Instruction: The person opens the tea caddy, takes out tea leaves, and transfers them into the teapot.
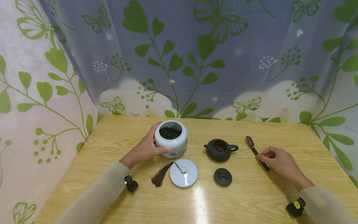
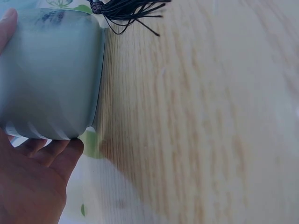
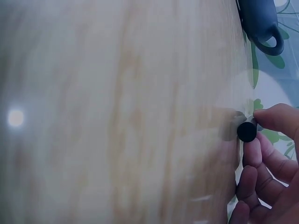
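Observation:
My left hand [image 1: 147, 145] grips the side of a white porcelain jar [image 1: 177, 145], fingers behind it and thumb on its front. Dark dried tea leaves [image 1: 170, 133] lie inside the uncovered jar. In the left wrist view the jar [image 2: 51, 74] stands between thumb and fingers [image 2: 67, 156]. On the right, my right hand [image 1: 279, 160] pinches the black handle of a tea scoop [image 1: 252, 146], which lies along the tabletop. The right wrist view shows the handle's round end [image 3: 247, 132] between thumb and fingers.
The jar's white lid [image 1: 179, 180] with a brown tassel [image 1: 161, 176] lies in front of the jar. A dark clay teapot [image 1: 213, 155], uncovered, stands mid-table with its lid [image 1: 223, 177] nearer me. Behind the wooden table [image 1: 134, 205] hangs a patterned curtain [image 1: 179, 77].

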`<state>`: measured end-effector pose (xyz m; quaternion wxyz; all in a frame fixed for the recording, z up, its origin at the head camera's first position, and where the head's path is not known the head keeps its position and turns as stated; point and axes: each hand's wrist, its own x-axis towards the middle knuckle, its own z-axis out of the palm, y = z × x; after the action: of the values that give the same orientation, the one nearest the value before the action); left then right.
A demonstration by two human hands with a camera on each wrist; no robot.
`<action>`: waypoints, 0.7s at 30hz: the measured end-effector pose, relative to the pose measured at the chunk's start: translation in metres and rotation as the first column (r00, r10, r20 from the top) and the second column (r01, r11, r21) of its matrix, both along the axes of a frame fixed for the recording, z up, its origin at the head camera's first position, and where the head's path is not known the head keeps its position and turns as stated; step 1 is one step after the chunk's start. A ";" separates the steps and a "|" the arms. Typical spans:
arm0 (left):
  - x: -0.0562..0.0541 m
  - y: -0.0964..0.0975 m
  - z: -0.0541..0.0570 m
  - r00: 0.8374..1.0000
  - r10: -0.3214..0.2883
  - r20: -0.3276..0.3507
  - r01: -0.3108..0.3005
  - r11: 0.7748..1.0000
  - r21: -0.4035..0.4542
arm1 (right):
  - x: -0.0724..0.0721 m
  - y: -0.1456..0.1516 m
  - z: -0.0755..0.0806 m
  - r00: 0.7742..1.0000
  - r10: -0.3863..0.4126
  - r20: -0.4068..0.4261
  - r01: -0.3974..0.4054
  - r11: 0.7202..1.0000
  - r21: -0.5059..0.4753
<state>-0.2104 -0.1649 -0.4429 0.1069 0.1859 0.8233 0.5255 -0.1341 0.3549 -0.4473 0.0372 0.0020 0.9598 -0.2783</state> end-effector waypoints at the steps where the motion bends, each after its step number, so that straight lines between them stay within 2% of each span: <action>1: 0.000 0.000 0.000 1.000 0.001 0.002 -0.001 1.000 0.000 | 0.000 0.000 0.000 1.000 -0.001 0.002 0.001 1.000 -0.004; 9: 0.002 0.000 0.001 1.000 0.005 0.012 -0.005 1.000 -0.012 | -0.001 -0.002 0.000 1.000 0.000 0.008 0.000 1.000 0.001; 15: 0.002 -0.002 0.001 1.000 -0.015 0.021 0.015 1.000 0.017 | -0.001 -0.001 0.001 1.000 -0.003 0.002 0.003 1.000 0.000; 21: 0.003 -0.010 -0.004 0.999 -0.032 0.024 0.031 0.999 0.025 | -0.001 -0.006 0.004 0.997 -0.021 -0.073 0.019 0.999 -0.028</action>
<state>-0.2069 -0.1746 -0.4470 0.1231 0.1936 0.8124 0.5361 -0.1347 0.3490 -0.4429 -0.0010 0.0008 0.9566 -0.2915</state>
